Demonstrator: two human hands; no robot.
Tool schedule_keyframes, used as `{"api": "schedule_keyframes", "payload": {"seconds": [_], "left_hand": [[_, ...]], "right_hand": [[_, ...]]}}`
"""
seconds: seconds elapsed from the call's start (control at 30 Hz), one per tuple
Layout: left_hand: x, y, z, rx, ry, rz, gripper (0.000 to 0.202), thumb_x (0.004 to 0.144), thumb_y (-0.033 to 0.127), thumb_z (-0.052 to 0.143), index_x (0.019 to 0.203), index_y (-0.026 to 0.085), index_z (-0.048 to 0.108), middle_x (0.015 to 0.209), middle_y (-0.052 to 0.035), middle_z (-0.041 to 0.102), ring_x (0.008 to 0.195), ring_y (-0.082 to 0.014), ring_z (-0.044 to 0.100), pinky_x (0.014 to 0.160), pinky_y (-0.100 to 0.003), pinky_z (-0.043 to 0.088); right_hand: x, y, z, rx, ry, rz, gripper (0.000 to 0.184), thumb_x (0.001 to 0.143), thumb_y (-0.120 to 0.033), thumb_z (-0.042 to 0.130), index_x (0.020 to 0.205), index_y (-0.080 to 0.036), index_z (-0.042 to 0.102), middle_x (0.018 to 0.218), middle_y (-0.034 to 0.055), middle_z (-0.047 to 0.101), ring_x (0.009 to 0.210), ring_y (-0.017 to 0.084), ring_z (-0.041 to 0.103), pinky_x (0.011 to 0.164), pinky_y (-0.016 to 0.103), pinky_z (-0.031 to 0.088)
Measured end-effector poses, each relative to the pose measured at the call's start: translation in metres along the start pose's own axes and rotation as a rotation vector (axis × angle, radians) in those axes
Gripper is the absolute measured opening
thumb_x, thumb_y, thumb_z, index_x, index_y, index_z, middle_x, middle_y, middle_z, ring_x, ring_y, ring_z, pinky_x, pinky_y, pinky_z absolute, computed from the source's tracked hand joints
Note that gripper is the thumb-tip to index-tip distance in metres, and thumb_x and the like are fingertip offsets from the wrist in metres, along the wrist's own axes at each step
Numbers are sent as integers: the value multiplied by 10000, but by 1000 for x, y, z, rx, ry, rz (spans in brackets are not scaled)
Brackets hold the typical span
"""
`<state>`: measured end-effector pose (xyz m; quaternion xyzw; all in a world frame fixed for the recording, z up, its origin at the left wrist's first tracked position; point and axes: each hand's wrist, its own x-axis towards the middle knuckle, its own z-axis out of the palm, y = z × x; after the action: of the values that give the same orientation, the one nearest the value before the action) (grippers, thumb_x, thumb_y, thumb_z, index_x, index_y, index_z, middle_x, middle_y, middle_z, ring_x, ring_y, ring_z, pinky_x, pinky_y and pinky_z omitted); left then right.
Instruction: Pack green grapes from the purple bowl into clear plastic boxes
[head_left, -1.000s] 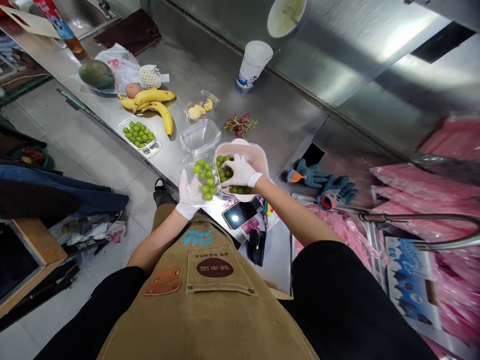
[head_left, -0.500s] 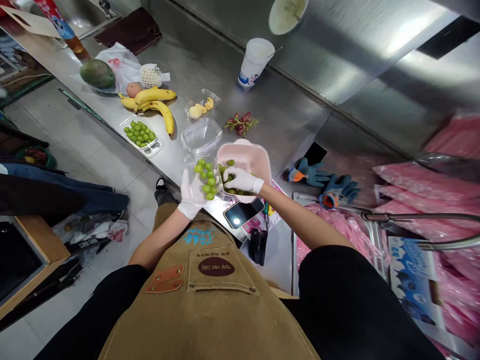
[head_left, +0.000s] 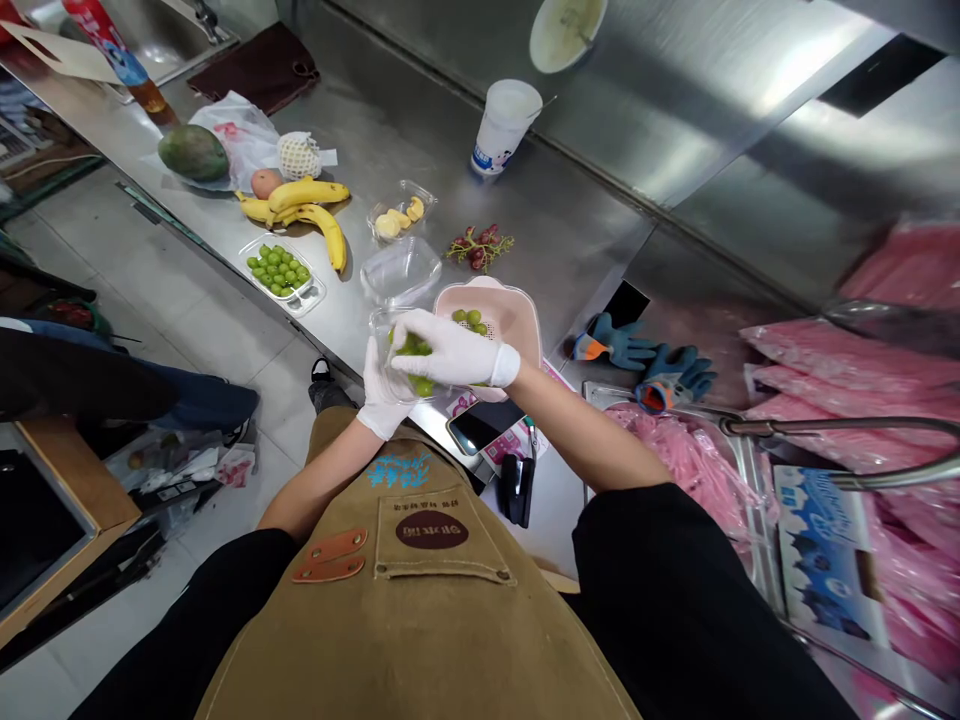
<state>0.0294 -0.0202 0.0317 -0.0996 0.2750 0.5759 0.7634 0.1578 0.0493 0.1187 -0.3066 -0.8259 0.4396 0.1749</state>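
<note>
My gloved left hand (head_left: 381, 388) is closed round the left side of a clear plastic container (head_left: 379, 320). Green grapes (head_left: 422, 386) lie inside it, partly covered by my other hand. Over the container, my gloved right hand (head_left: 454, 350) has its thumb and fingers curled round green grapes; exactly how many is hidden. Just to the right sits a pink colander (head_left: 525, 318) with a few more green grapes (head_left: 472, 318) showing, the rest blocked by my wrist. Behind the container lies a clear plastic tray (head_left: 401, 270) with nothing in it.
A filled grape box (head_left: 279, 270), bananas (head_left: 330, 235), a mango (head_left: 193, 153), a box of cut fruit (head_left: 397, 222), red grapes (head_left: 480, 248) and a white tub (head_left: 504, 125) stand on the steel counter. Right are a phone (head_left: 484, 425), blue gloves (head_left: 622, 340) and a sink (head_left: 757, 520).
My right hand has moved left from the colander to above the container, and it now covers most of the grapes there. My left hand keeps holding the container in place.
</note>
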Motion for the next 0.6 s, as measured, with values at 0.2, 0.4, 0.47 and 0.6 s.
{"api": "schedule_keyframes", "payload": {"seconds": [0.2,0.4,0.47,0.6], "left_hand": [[5,-1,-11,13,-109,-48,673,1088,702,407,1578,280,593,1460,-115,723,1522,-395,566,1186,-618,551],[9,1,-19,-3,-121,-126,758,1033,762,450,1572,254,611,1419,-137,756,1443,-405,638,1159,-647,552],[12,1,-20,4,-132,-141,761,1033,763,440,1585,265,601,1435,-136,748,1443,-412,638,1150,-658,549],[18,0,-24,13,-148,-171,781,1034,779,382,1575,264,607,1433,-140,747,1431,-408,650,1140,-648,551]], "right_hand": [[-14,46,-20,-239,241,103,312,991,-353,567,1246,-234,703,1239,94,721,1170,302,648,1100,497,512],[-40,134,-34,-589,89,601,456,956,-475,681,1263,-138,676,1214,227,683,1124,426,646,1065,581,504],[-38,146,-26,-638,89,644,608,919,-566,738,1338,-138,638,1331,263,614,1186,463,629,1094,604,487],[-27,152,-7,-533,163,617,592,871,-619,789,1224,-171,631,1306,229,614,1148,413,650,1077,544,511]]}}
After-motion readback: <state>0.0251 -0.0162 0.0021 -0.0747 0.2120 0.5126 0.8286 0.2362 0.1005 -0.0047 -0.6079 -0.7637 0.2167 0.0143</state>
